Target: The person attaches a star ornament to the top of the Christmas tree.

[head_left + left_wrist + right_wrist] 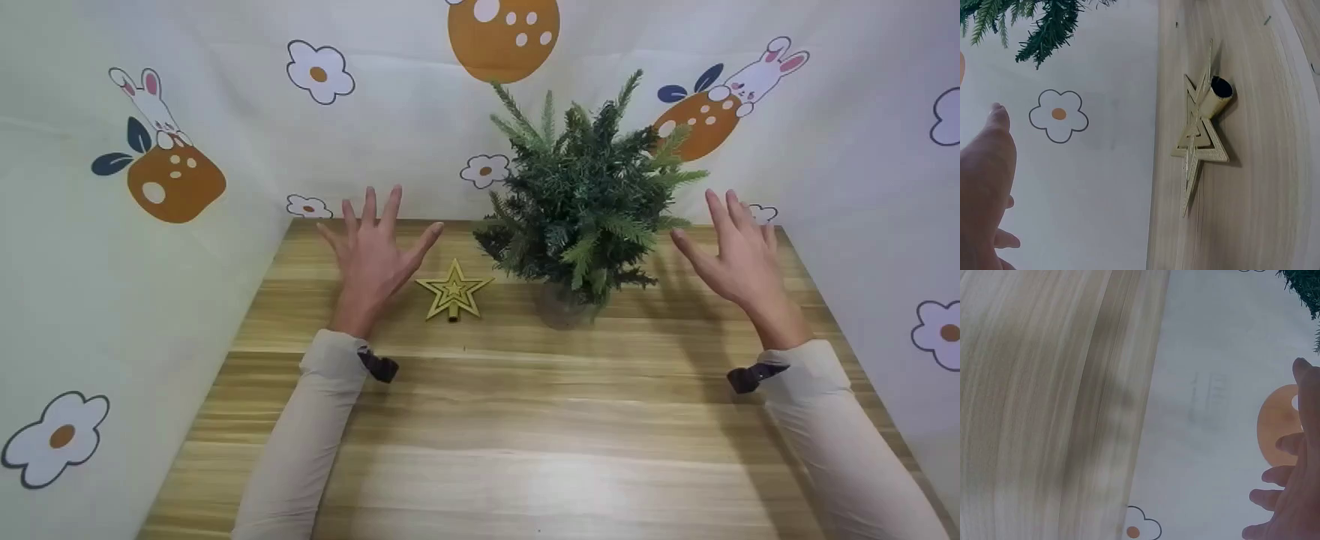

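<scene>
The small tree (585, 202) spreads over its own base: the pot (561, 307) under it shows only as a dim, shadowed shape, material impossible to tell. From the left wrist, just a few tree branches (1044, 25) poke in, cut by the top edge, and the left hand (985, 191) is sliced off at the left and bottom edges. From the right wrist, the wooden surface (1044, 405) smears into blur, the right hand (1292, 489) runs off the right edge, and one branch tip (1303, 289) clips the corner.
</scene>
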`<state>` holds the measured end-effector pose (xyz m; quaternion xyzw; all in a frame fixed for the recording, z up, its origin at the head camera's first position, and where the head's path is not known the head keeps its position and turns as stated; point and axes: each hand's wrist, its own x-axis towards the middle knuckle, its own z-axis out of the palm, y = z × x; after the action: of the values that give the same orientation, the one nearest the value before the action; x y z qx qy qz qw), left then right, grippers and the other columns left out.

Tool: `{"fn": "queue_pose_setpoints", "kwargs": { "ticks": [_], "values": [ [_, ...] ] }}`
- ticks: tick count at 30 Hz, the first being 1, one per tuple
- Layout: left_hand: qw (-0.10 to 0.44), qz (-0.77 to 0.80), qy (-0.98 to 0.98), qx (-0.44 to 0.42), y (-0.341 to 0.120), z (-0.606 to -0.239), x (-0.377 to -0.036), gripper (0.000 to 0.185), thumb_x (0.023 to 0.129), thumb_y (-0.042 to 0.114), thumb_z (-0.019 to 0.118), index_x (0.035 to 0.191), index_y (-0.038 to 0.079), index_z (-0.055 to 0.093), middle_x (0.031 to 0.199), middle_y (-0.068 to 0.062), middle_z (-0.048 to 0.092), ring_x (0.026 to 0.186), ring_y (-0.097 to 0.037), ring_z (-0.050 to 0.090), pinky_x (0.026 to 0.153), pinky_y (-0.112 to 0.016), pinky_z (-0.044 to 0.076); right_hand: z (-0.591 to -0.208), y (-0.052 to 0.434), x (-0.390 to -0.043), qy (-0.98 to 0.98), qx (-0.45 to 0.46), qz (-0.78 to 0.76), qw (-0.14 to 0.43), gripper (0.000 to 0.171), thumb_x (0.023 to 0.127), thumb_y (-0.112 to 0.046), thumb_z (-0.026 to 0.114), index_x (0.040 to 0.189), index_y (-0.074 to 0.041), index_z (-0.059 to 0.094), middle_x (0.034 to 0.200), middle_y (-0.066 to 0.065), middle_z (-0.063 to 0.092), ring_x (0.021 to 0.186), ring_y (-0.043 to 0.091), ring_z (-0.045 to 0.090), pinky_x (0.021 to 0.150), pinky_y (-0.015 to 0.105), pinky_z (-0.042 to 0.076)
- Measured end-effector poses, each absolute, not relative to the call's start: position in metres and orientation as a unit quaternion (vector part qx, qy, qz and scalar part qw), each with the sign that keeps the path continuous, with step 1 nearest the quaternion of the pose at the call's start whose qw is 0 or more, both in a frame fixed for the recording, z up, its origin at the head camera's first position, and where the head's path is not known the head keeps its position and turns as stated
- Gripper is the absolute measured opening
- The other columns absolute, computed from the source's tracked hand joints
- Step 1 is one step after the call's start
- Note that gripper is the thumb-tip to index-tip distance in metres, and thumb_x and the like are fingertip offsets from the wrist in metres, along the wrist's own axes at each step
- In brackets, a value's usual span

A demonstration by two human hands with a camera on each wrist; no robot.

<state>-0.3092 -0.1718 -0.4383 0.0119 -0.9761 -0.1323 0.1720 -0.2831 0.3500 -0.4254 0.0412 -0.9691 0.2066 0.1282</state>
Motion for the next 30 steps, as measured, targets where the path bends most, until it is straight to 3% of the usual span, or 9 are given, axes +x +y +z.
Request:
{"fn": "queue_pose_setpoints", "kwargs": {
  "ticks": [6,9,13,16,21,24,27,30],
  "values": [
    [0.169,-0.182,-0.969,-0.001,-0.167,-0.435,-0.304,0.098,0.080,0.094,0.026,0.160,0.037,0.021,0.169,-0.008,0.017,0.155,-0.040,0.014,0.115,-0.077,-0.008,-0.419,0.348,-0.282,-0.948,0.041,0.248,0.196,0.071,0.098,-0.058,0.051,0.157,-0.021,0.035,0.162,0.014,0.036,0.145,0.045,0.036,0.115,0.070,0.027],
    [0.168,-0.199,-0.965,-0.004,-0.166,-0.435,-0.301,0.097,0.081,0.093,0.028,0.159,0.035,0.025,0.168,-0.007,0.020,0.155,-0.038,0.019,0.120,-0.074,0.001,-0.414,0.345,-0.281,-0.933,0.037,0.275,0.231,0.062,0.100,-0.056,0.051,0.152,-0.021,0.045,0.154,0.012,0.048,0.139,0.041,0.046,0.111,0.066,0.036],
    [0.180,-0.215,-0.960,-0.012,-0.165,-0.440,-0.298,0.097,0.083,0.091,0.032,0.156,0.028,0.034,0.165,-0.010,0.030,0.150,-0.037,0.031,0.121,-0.067,0.022,-0.404,0.342,-0.280,-0.909,0.043,0.308,0.278,0.054,0.100,-0.050,0.053,0.144,-0.018,0.055,0.142,0.011,0.059,0.130,0.035,0.055,0.104,0.059,0.044],
    [0.175,-0.232,-0.957,-0.013,-0.165,-0.446,-0.297,0.099,0.081,0.092,0.034,0.154,0.024,0.040,0.161,-0.012,0.037,0.146,-0.038,0.039,0.117,-0.063,0.035,-0.396,0.339,-0.278,-0.890,0.051,0.327,0.313,0.048,0.100,-0.046,0.055,0.138,-0.018,0.060,0.135,0.008,0.064,0.122,0.030,0.060,0.095,0.040,0.049],
    [0.143,-0.260,-0.955,0.002,-0.163,-0.459,-0.295,0.099,0.080,0.092,0.038,0.151,0.024,0.043,0.157,-0.010,0.044,0.138,-0.038,0.047,0.104,-0.062,0.048,-0.382,0.332,-0.274,-0.864,0.065,0.354,0.353,0.038,0.100,-0.043,0.056,0.132,-0.025,0.064,0.129,0.002,0.068,0.116,0.022,0.063,0.084,0.012,0.042],
    [0.132,-0.274,-0.953,0.007,-0.163,-0.467,-0.293,0.095,0.081,0.089,0.043,0.148,0.022,0.048,0.152,-0.011,0.049,0.135,-0.037,0.051,0.099,-0.061,0.052,-0.374,0.326,-0.271,-0.854,0.076,0.364,0.365,0.035,0.101,-0.042,0.056,0.132,-0.028,0.064,0.127,0.000,0.068,0.116,0.018,0.062,0.087,0.010,0.043],
    [0.116,-0.288,-0.951,0.010,-0.162,-0.475,-0.290,0.090,0.082,0.086,0.047,0.143,0.021,0.053,0.146,-0.012,0.055,0.130,-0.035,0.055,0.099,-0.057,0.053,-0.367,0.320,-0.269,-0.845,0.095,0.373,0.370,0.035,0.101,-0.039,0.055,0.134,-0.028,0.062,0.129,0.000,0.068,0.119,0.017,0.061,0.096,0.018,0.046],
    [0.095,-0.298,-0.950,0.011,-0.161,-0.484,-0.288,0.088,0.082,0.086,0.048,0.139,0.020,0.056,0.139,-0.013,0.060,0.111,-0.031,0.065,0.093,-0.051,0.056,-0.359,0.314,-0.267,-0.837,0.109,0.387,0.372,0.036,0.102,-0.037,0.055,0.136,-0.027,0.059,0.131,-0.002,0.066,0.123,0.017,0.060,0.103,0.026,0.046]
  ]
}}
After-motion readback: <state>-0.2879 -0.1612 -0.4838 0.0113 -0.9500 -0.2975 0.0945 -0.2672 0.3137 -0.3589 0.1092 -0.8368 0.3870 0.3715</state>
